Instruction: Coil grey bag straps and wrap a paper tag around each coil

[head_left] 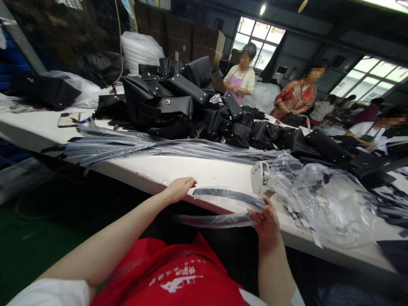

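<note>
A long, narrow sleeve of translucent plastic (228, 195) is being gripped at a white worktable's near edge (204, 170), with a dark flat strip (223, 194) being enclosed in its upper run. The sleeve is being held in two runs, one above the other, by the right hand (266, 214), whose fingers are being clamped around the plastic at the runs' right ends. The lower run is being suspended in front of the table edge; whether any strip is being contained there cannot be told. The left hand (181, 189) is being held just beside the upper run's left end, its fingers being kept curled together; whether the plastic is being pinched by them cannot be told.

Beyond the hands, a spread pile of similar filled sleeves (134, 148) is being supported lengthwise by the table. Behind it, a heap of black bags with metal fittings (175, 102) is being stacked high; their insides are being hidden from view. To the right, a white plastic device (260, 176) is being flanked by a crumpled clear plastic bag (331, 204), whose contents are being obscured by creases and glare. Across the table, black pieces are being handled by a person in a pink apron (239, 78) and a person in a red patterned top (296, 97).
</note>
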A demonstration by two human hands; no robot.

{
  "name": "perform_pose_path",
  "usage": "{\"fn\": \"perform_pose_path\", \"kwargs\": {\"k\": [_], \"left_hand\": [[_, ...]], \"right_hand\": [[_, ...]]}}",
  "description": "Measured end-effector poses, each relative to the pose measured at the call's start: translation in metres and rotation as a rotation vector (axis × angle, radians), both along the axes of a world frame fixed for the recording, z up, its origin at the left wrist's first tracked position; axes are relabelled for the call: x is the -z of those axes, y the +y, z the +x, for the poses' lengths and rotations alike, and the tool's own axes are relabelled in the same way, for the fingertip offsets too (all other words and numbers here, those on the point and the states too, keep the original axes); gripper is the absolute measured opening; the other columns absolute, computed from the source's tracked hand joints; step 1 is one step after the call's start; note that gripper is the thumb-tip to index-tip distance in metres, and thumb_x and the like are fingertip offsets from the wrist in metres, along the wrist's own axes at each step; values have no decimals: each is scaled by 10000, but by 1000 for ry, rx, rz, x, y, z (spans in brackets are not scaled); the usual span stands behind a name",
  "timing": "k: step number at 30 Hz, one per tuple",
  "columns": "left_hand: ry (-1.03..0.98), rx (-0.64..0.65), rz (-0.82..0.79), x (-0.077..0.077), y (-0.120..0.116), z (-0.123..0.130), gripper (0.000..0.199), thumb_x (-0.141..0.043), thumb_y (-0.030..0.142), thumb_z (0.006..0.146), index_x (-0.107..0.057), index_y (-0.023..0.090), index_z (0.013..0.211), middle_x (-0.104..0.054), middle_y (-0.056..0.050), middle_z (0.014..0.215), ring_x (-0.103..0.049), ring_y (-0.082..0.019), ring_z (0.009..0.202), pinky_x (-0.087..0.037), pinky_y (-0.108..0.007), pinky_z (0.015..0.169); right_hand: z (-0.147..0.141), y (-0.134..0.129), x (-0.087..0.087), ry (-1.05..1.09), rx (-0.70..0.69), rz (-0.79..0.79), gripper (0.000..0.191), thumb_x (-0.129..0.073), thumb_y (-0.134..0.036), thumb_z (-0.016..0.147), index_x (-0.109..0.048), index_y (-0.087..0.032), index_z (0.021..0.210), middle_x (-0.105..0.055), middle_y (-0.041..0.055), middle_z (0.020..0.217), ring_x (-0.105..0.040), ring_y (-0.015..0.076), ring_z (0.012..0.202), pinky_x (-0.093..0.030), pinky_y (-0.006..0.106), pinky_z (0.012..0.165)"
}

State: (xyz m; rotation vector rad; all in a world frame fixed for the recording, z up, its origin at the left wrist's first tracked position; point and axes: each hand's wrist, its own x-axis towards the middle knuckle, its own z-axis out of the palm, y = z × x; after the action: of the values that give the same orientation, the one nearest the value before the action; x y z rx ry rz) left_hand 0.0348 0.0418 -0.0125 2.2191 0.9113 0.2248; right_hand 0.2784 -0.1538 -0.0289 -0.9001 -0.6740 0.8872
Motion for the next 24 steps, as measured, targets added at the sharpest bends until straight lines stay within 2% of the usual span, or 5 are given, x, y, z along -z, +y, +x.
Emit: {"fn": "perform_pose_path", "kwargs": {"k": [6, 9, 13, 17, 24], "left_hand": [[3, 442, -819, 0, -28, -11, 608, -371, 688, 841, -649, 150, 903, -645, -37, 622, -502, -120, 431, -380, -217, 404], [109, 367, -760, 13, -33, -19, 580, -472, 747, 758, -572, 175, 740, -523, 33, 505, -352, -74, 335, -271, -188, 317], [192, 386, -778, 20, -34, -19, 583, -452, 780, 732, -506, 200, 723, -562, 22, 517, -436, -104, 335, -304, -195, 304], [171, 458, -815, 20, -46, -15, 570, -404, 720, 803, -556, 177, 718, -615, -19, 548, -469, -102, 341, -291, -188, 314], [55, 339, -945, 25, -45, -20, 633, -381, 728, 811, -609, 142, 741, -626, -48, 591, -485, -111, 420, -314, -214, 387]], "right_hand": [[-4, 8, 3, -207, -74, -251, 354, -767, -464, 661, -600, -175, 780, -415, -78, 513, -240, 21, 378, -197, 152, 363], [-6, 8, -11, -491, -392, -487, 346, -685, -466, 749, -653, -154, 894, -545, -26, 583, -445, 73, 437, -336, 176, 418], [-29, 17, -22, -823, -722, -652, 413, -582, -534, 815, -686, -152, 933, -570, -23, 584, -478, 89, 474, -349, 186, 453], [-63, 37, -12, -1068, -797, -617, 447, -579, -567, 806, -720, -144, 834, -577, -24, 603, -451, 79, 529, -312, 182, 473], [-73, 52, 3, -1051, -799, -602, 387, -632, -514, 774, -725, -140, 806, -627, -17, 629, -482, 88, 552, -339, 191, 519]]}}
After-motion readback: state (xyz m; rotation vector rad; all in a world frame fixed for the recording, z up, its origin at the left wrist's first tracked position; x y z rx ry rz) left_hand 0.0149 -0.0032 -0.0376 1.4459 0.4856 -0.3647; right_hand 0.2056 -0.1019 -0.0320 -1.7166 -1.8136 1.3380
